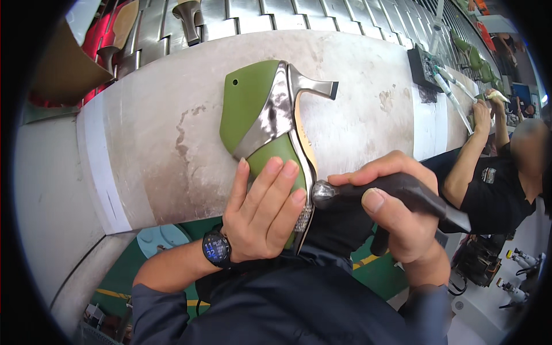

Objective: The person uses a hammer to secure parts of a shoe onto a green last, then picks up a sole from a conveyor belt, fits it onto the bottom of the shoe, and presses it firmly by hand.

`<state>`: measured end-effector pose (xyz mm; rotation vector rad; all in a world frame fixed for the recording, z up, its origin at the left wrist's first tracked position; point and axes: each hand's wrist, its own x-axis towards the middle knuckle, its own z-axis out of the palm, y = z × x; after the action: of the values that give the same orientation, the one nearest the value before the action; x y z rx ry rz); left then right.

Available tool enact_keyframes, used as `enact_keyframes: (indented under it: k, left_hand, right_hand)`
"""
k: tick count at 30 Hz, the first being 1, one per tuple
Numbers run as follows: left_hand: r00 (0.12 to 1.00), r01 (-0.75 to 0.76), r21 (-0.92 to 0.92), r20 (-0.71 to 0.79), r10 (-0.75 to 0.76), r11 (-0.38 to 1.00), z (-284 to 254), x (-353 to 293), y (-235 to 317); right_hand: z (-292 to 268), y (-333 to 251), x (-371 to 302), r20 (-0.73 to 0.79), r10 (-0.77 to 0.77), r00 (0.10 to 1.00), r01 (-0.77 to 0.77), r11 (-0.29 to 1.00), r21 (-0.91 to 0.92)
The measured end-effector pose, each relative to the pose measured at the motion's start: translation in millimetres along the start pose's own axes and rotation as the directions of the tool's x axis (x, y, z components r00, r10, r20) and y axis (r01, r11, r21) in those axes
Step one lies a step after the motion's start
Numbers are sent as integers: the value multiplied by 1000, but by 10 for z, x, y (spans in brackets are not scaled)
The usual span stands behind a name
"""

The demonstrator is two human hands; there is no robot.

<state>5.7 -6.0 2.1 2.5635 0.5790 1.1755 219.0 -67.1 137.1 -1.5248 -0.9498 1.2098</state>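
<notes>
A high-heeled shoe [272, 118] in shiny pewter-coloured material lies on its side, on a green last [247, 92] with a hole near its top. Its heel points right, and its toe end reaches past the near table edge. My left hand [259, 215] holds the shoe's front part, fingers laid along its side; the thumb is hidden. My right hand [405, 207] is closed round dark lasting pliers [405, 187]. Their rounded metal hammer head [324, 194] is at the sole edge beside my left fingers; whether it touches cannot be made out.
Beyond the pale worktable [184, 103] runs a metal slat conveyor [253, 16] carrying another metallic heeled shoe [188, 20]. A brown shoe part [123, 26] lies in red material at far left. A dark holder [424, 69] with tools stands far right, near a co-worker's arm [468, 155].
</notes>
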Motion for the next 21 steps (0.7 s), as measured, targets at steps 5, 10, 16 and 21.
enact_keyframes:
  k: [5, 10, 16, 21]
  left_hand:
    - [1000, 28, -12, -9, -28, 1000, 27, -44, 19]
    - [999, 30, -14, 20, -29, 999, 25, -89, 13]
    - [999, 25, -50, 45, -23, 998, 21, -103, 3]
    - [999, 18, -72, 49, -14, 997, -6, -105, 7]
  right_hand:
    - [-150, -137, 364, 131, 186, 974, -184, 983, -25]
    - [-142, -89, 506, 97, 227, 969, -229, 973, 6]
    - [-68, -71, 627, 76, 198, 977, -200, 980, 22]
    - [139, 108, 583, -134, 12, 991, 3, 994, 112]
